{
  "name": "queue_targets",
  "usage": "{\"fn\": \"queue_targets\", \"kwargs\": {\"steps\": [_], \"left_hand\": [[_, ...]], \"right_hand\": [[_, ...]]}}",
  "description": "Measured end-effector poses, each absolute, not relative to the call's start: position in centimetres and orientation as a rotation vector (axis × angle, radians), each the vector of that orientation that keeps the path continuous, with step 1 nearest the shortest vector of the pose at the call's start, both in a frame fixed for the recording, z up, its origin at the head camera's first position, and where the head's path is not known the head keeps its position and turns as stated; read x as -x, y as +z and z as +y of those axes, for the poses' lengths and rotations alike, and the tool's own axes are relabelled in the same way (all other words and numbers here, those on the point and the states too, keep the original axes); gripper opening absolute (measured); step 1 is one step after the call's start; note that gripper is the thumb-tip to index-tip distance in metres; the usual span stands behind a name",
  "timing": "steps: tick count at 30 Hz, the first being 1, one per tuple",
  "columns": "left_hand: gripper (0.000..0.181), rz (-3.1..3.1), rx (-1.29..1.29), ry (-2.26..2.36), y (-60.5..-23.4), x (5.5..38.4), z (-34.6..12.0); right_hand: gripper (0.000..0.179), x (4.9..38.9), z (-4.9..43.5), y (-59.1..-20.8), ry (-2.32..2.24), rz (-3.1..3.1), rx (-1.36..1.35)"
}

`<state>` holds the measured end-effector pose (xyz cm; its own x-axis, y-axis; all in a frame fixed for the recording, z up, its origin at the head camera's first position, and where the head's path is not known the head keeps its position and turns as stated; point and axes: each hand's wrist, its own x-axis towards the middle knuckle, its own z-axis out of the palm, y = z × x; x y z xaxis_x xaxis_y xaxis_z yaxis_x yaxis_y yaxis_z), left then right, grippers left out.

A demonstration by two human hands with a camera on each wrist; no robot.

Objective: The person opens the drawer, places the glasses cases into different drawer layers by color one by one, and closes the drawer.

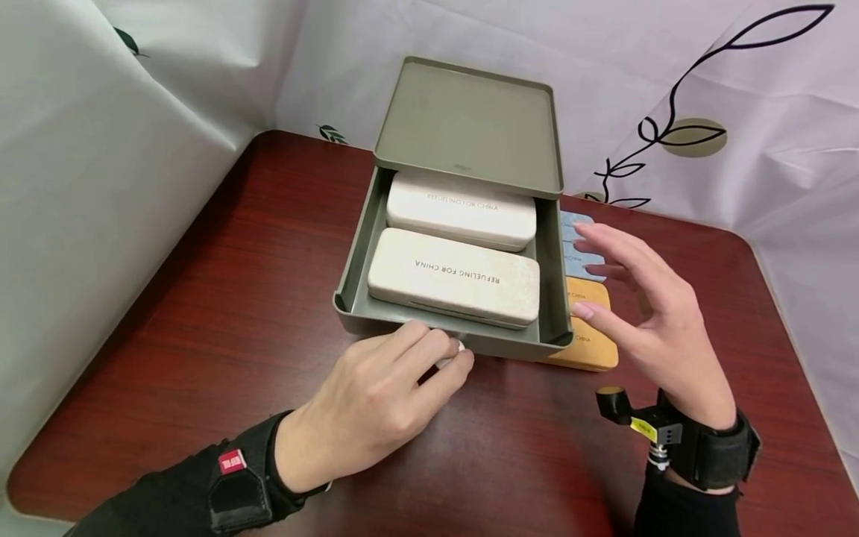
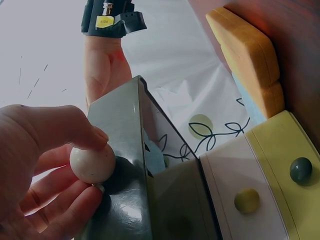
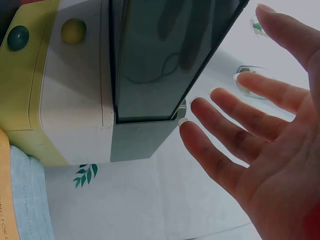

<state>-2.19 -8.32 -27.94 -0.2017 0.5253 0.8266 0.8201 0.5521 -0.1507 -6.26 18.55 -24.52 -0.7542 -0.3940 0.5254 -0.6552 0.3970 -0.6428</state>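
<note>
Here's the left hand (image 1: 382, 388), thumb and fingers pinching the round white knob (image 2: 92, 162) on the front of the grey-green drawer (image 1: 513, 347), which stands out from its cabinet (image 1: 470, 119)! Inside, two white cases (image 1: 456, 276) lie one behind the other. The right hand (image 1: 661, 321), fingers spread and holding nothing, hovers beside it, near blue cases (image 1: 579, 262) and orange cases (image 1: 593, 347) on the bench (image 1: 268, 246).

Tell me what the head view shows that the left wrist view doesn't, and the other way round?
Only the head view: two white cases inside the grey drawer.
Only the left wrist view: a yellow knob and a dark green knob.
Both: the left hand holding a white knob, the grey drawer, and orange cases.
</note>
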Motion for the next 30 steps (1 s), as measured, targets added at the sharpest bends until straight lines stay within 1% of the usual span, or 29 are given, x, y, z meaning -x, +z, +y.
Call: {"fn": "queue_targets", "kwargs": {"steps": [4,12,15,22,30], "left_hand": [[0.019,-1.854,1.095,-0.42,-27.6,2.3,-8.2],[0.019,-1.852,1.098,-0.427,-27.2,2.6,-8.1],[0.019,-1.853,1.094,-0.426,-27.2,2.7,-8.0],[0.018,-1.867,1.091,-0.447,-27.1,3.0,-7.9],[0.018,-1.879,1.073,-0.48,-27.2,3.5,-7.8]], "right_hand": [[0.063,6.4,18.8,-24.7,1.314,-2.361,-0.922],[0.058,6.8,18.9,-25.5,1.675,-2.202,-1.004],[0.053,6.9,18.6,-25.5,1.662,-2.195,-0.973],[0.033,6.7,17.9,-25.4,1.478,-2.208,-0.782],[0.027,7.0,17.9,-25.8,1.589,-2.166,-0.763]]}}
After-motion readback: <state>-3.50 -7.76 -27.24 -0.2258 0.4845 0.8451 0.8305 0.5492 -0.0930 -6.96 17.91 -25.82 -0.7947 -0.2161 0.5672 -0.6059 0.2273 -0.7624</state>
